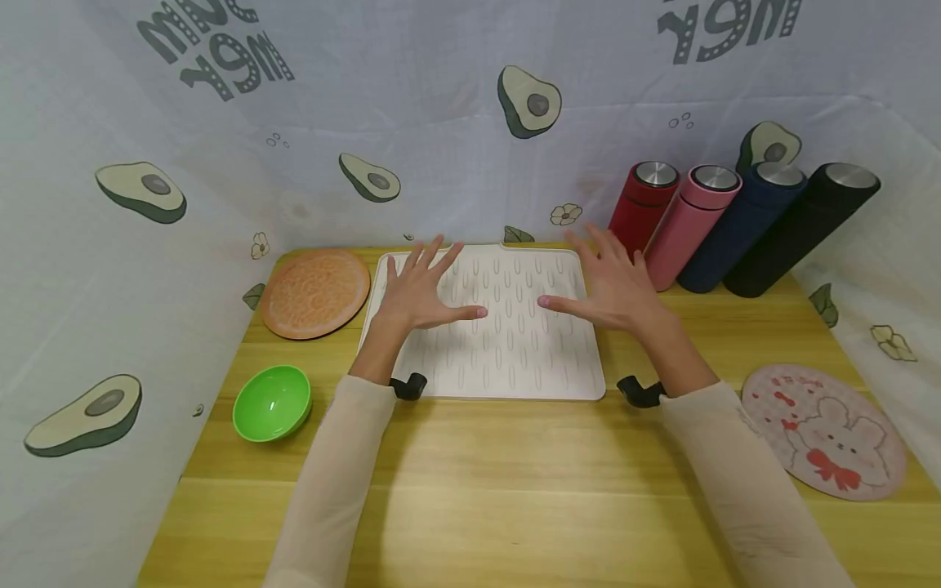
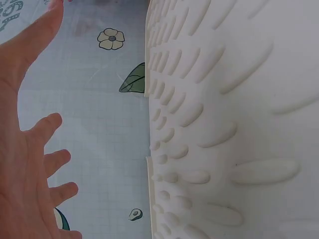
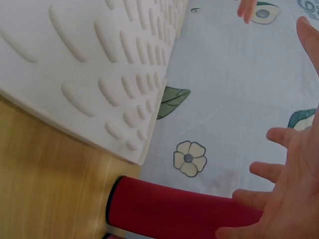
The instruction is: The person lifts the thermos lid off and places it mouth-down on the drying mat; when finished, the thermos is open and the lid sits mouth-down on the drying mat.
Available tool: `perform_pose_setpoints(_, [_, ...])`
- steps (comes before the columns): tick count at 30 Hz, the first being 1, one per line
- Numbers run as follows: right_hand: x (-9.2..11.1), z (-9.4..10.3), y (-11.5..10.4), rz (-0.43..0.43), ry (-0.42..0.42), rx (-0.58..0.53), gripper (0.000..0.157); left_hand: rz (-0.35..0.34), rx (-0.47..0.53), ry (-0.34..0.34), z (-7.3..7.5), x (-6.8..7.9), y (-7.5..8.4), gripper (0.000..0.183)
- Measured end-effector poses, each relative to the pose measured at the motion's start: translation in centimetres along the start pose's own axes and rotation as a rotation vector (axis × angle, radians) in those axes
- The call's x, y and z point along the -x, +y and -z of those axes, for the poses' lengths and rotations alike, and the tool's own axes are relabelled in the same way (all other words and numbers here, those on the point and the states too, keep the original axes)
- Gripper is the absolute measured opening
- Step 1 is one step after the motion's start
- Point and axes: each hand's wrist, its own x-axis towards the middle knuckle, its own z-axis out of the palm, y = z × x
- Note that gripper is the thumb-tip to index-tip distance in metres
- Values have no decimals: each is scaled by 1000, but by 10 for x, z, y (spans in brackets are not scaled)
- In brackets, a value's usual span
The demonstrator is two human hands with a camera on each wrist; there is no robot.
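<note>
A white drain tray point(image 1: 507, 359) with rows of raised oval ridges lies at the back of the wooden table. Over its left part my left hand point(image 1: 422, 296) hovers with fingers and thumb spread, holding nothing. My right hand point(image 1: 613, 286) is spread the same way above the tray's right edge, its thumb pointing inward. In the right wrist view, the fingers of that hand point(image 3: 289, 184) overlap a red thermos bottle point(image 3: 179, 204). The left wrist view has the left hand point(image 2: 25, 149) raised beside the ridged tray surface point(image 2: 259, 134).
Red point(image 1: 639, 208), pink point(image 1: 694, 224), navy point(image 1: 738, 229) and black point(image 1: 797, 233) thermos bottles stand at the back right. A round orange mat point(image 1: 316, 294) and a green bowl point(image 1: 272, 403) sit on the left. At right lies a pink rabbit mat point(image 1: 823, 433). Avocado-printed cloth point(image 1: 441, 122) hangs behind.
</note>
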Motion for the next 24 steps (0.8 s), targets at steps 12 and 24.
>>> perform_pose_setpoints(12, [11, 0, 15, -28, 80, -119, 101, -82, 141, 81, -7, 17, -4, 110])
perform_pose_setpoints(24, [20, -1, 33, -110, 240, -277, 98, -76, 329, 110, -24, 28, -7, 103])
